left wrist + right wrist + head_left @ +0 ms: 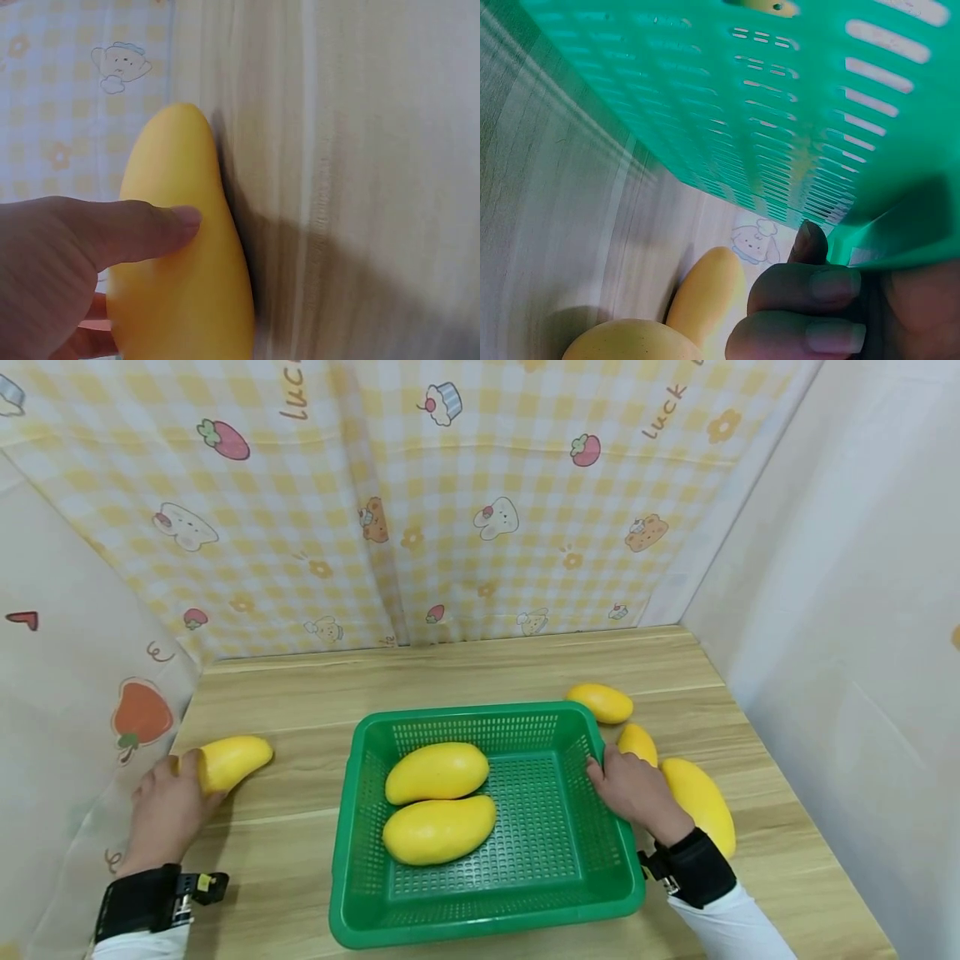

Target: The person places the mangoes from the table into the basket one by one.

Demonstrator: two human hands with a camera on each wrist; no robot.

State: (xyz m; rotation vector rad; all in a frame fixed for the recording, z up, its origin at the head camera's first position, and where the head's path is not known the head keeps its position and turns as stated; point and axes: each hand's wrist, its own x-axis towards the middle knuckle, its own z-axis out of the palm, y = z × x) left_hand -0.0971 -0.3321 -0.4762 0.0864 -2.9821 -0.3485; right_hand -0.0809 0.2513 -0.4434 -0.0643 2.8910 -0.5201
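Note:
At the table's left side my left hand (168,806) grips a yellow mango (236,762). The left wrist view shows its thumb laid across the mango (184,292), with fingers on the far side. My right hand (637,789) holds the right rim of a green plastic basket (487,920); in the right wrist view its curled fingers (802,292) are at the rim beside the slotted wall (705,97). Inside the basket, two mangoes lie one behind the other on the left half, the rear one (437,772) and the front one (439,831).
Right of the basket lie three more mangoes: a far one (600,702), a middle one (638,743) partly behind my right hand, and a near one (701,806) by my wrist. A checked curtain (450,568) borders the wooden table's (300,685) back, with pale sheets at both sides.

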